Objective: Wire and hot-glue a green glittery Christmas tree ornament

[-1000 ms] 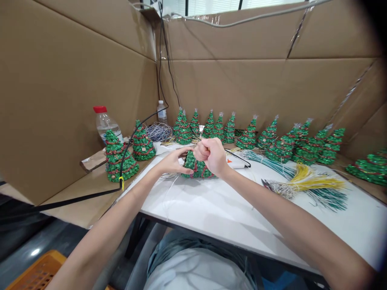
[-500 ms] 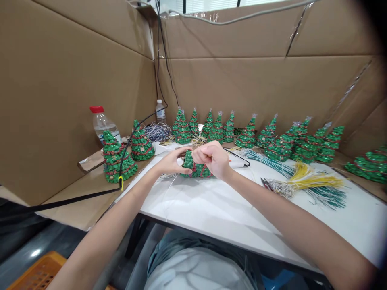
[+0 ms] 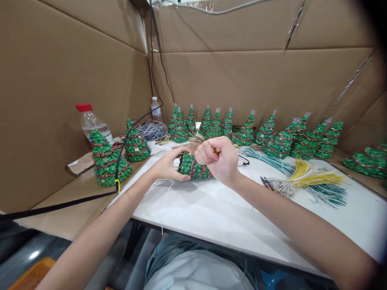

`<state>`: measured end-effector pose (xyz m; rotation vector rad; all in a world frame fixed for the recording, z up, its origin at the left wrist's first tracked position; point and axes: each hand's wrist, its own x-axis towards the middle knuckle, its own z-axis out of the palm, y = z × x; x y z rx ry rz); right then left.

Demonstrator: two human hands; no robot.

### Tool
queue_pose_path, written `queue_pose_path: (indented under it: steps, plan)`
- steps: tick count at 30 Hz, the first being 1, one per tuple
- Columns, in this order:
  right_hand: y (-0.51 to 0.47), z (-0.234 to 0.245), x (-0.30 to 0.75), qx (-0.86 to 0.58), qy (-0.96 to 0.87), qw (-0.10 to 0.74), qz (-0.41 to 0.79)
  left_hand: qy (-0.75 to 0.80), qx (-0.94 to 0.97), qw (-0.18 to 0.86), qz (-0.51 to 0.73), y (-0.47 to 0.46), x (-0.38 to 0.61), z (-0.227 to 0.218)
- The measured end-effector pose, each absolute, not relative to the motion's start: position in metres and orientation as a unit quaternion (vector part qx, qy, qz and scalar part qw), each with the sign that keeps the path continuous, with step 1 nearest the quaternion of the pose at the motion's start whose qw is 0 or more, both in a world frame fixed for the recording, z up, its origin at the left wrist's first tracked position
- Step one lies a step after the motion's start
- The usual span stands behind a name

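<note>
Down on the white worktop (image 3: 211,209), seen from the head camera, a small green beaded tree (image 3: 193,167) sits between the person's two hands. It is a squat cone of glittery green beads ringed with red bead strands; its top is hidden behind the right hand. The left hand (image 3: 166,165) cups the tree's left side, thumb and fingers spread in a loose, part-open grip that touches the beads. The right hand (image 3: 219,159) is curled into a closed fist just above and right of the tree, and a small brown tip (image 3: 218,150) shows at its thumb; what that piece is cannot be told. Thin pale wires (image 3: 165,193) trail from under the tree toward the near edge of the worktop.

One row of finished trees (image 3: 250,131) stands along the cardboard wall (image 3: 242,80) at the back, about fourteen, though those at the right overlap and blur. Two more trees stand on the cardboard ledge at the left, a larger one (image 3: 106,159) and a smaller one (image 3: 135,141). Two water bottles are there: one with a red cap (image 3: 90,123), one with a white cap (image 3: 156,108). One coil of grey wire (image 3: 153,131) lies near the back. To the right lie one bundle of yellow strands (image 3: 314,177) and green strands (image 3: 326,195). One black cable (image 3: 75,201) crosses the ledge.
</note>
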<state>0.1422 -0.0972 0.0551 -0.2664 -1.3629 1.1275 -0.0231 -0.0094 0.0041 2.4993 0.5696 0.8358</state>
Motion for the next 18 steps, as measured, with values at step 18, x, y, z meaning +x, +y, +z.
queue_pose_path:
  steps: [18]
  plan:
    - [-0.044,0.081,0.145,-0.146,-0.511,0.556,0.639,0.288,0.869,0.304,0.265,-0.021,-0.029,-0.003]
